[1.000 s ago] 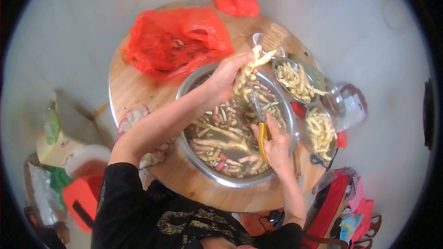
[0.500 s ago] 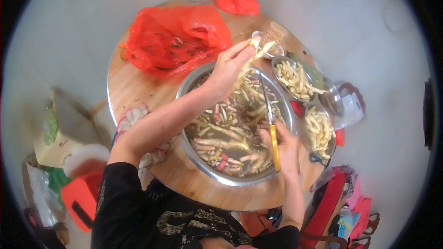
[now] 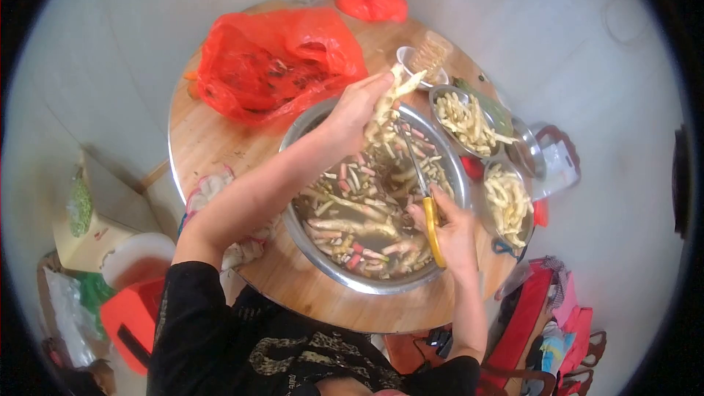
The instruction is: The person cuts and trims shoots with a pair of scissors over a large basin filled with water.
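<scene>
My left hand (image 3: 357, 111) is closed round a pale chicken foot (image 3: 387, 106), its toes pointing up, above the far side of a large metal basin (image 3: 350, 279). My right hand (image 3: 450, 231) grips scissors with yellow handles (image 3: 433, 233) over the basin's right side. The blades point up and left, their tips close to the lower part of the foot. In the basin, cut pale and pink pieces and longer feet (image 3: 352, 227) lie in murky liquid. Two metal bowls of pale feet, one farther (image 3: 467, 123) and one nearer (image 3: 507, 202), stand right of the basin.
An open red plastic bag (image 3: 279, 62) lies at the table's far left, a smaller red bag (image 3: 372, 0) at the back edge. A white bowl with a clear ribbed container (image 3: 429, 57) stands at the back right. A cloth (image 3: 246, 246) lies under my left forearm.
From one second ago, the scissors and my right hand have shifted slightly right. Since the middle frame, the blade tips have moved left, closer to the foot, and my left hand has shifted slightly.
</scene>
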The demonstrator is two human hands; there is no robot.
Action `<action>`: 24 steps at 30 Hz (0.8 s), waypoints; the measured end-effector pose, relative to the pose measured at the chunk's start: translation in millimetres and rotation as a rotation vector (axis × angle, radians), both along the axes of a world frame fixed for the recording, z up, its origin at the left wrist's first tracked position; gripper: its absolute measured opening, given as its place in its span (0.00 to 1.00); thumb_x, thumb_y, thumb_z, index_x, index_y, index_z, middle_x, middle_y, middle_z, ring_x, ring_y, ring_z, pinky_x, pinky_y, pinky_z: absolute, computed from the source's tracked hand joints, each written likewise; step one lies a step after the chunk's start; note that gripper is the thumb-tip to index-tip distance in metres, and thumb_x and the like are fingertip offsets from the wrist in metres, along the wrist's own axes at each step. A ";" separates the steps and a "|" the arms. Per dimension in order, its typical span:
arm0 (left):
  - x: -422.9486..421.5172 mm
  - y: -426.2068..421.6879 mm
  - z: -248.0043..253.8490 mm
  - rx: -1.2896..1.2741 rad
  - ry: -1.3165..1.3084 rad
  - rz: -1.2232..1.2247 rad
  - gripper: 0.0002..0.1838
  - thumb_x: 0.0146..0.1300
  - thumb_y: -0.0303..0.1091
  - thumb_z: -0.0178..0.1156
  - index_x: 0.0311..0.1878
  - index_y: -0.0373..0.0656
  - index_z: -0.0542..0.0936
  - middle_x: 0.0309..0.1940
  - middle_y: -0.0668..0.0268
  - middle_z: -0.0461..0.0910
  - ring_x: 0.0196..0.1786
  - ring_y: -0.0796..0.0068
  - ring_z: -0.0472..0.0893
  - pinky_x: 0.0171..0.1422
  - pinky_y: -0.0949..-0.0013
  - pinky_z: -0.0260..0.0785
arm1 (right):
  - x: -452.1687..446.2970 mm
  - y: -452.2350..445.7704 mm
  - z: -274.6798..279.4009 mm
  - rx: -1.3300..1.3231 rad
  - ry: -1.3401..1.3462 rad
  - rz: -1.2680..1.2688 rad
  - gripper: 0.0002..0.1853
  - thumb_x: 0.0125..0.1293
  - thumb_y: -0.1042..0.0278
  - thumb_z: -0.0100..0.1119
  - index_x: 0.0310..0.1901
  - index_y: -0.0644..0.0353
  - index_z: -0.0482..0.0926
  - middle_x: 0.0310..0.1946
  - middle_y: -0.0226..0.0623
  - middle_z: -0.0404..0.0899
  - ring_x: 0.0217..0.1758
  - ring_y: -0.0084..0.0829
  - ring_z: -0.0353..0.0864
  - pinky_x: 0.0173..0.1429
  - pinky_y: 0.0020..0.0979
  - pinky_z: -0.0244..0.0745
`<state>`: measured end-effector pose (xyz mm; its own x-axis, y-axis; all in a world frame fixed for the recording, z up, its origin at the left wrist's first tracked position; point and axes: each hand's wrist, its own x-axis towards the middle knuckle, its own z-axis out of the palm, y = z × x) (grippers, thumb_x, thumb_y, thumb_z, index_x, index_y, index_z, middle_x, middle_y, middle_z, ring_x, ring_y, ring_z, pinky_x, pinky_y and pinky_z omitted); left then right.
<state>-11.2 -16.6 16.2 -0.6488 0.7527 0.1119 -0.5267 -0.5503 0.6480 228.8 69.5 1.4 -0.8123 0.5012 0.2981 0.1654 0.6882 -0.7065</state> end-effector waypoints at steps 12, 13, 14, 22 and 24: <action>-2.8 -2.6 -3.5 -0.138 0.403 -0.457 0.22 0.73 0.39 0.59 0.63 0.34 0.81 0.54 0.60 0.85 0.44 0.81 0.84 0.49 0.76 0.77 | 7.3 49.2 20.9 -0.307 -0.409 0.284 0.30 0.60 0.63 0.79 0.61 0.66 0.81 0.31 0.23 0.82 0.35 0.14 0.74 0.42 0.23 0.74; -2.8 -0.9 -5.6 -0.141 0.402 -0.459 0.22 0.73 0.39 0.59 0.63 0.34 0.81 0.54 0.60 0.85 0.44 0.81 0.84 0.49 0.76 0.77 | 5.5 47.5 17.6 -0.200 -0.358 0.286 0.29 0.60 0.62 0.79 0.61 0.65 0.82 0.32 0.29 0.85 0.34 0.17 0.79 0.40 0.26 0.75; -3.5 1.7 -8.8 -0.144 0.414 -0.436 0.21 0.74 0.39 0.59 0.62 0.34 0.81 0.52 0.60 0.86 0.43 0.81 0.84 0.48 0.75 0.78 | 3.6 45.7 14.1 -0.091 -0.306 0.286 0.29 0.60 0.60 0.78 0.60 0.65 0.82 0.34 0.36 0.89 0.33 0.20 0.83 0.39 0.29 0.77; -2.7 3.8 -0.6 -0.216 0.114 -0.271 0.15 0.77 0.44 0.54 0.48 0.42 0.80 0.33 0.67 0.82 0.31 0.76 0.82 0.34 0.69 0.79 | -15.2 27.6 -10.8 0.522 0.083 0.100 0.28 0.60 0.65 0.74 0.62 0.63 0.80 0.32 0.47 0.86 0.29 0.43 0.88 0.34 0.39 0.79; 4.5 6.5 8.1 -0.218 -0.013 -0.246 0.14 0.77 0.44 0.53 0.48 0.43 0.79 0.32 0.67 0.82 0.29 0.77 0.80 0.31 0.71 0.77 | -19.1 20.7 -16.1 0.570 0.124 0.047 0.29 0.60 0.66 0.74 0.63 0.63 0.79 0.32 0.47 0.86 0.28 0.43 0.88 0.33 0.40 0.79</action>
